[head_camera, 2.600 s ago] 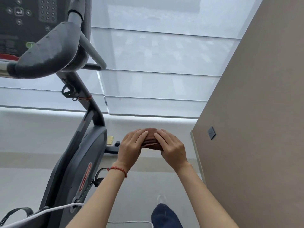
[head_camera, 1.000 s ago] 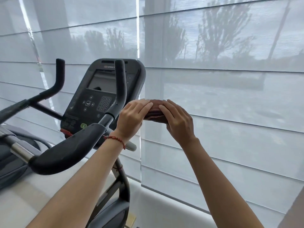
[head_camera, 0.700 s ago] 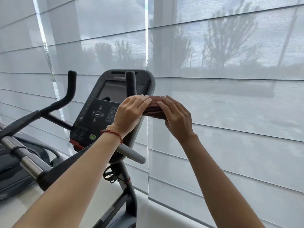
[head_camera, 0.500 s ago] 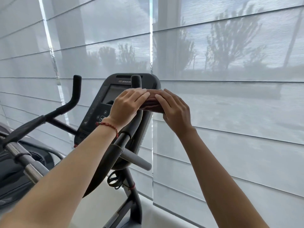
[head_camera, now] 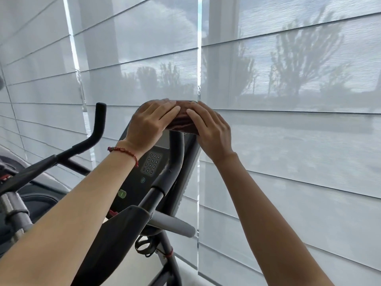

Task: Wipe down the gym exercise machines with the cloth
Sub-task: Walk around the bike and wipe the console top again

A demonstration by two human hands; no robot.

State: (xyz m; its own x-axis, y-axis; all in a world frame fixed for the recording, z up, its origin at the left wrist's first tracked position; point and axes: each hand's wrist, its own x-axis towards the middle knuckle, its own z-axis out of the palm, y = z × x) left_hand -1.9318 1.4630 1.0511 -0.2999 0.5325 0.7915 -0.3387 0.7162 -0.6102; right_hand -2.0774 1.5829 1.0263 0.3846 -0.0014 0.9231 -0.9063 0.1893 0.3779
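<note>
A folded reddish-brown cloth (head_camera: pixel 182 120) rests on the top edge of the exercise bike's black console (head_camera: pixel 151 164). My left hand (head_camera: pixel 151 123) and my right hand (head_camera: pixel 208 129) both press down on the cloth, fingers almost meeting over it. Most of the cloth is hidden under my fingers. The console's keypad and a green button show below my left wrist. A black curved handlebar (head_camera: pixel 175 159) rises in front of the console to just under the cloth.
Another upright black handlebar (head_camera: pixel 99 118) stands to the left, with more dark machine parts (head_camera: pixel 14 211) at the left edge. A grey grip (head_camera: pixel 175 223) sticks out below the console. Translucent window blinds (head_camera: pixel 299 120) fill the background close behind the bike.
My view rose from the floor to the console. Both hands carried the cloth up and leftward until it came to rest on the console's top edge.
</note>
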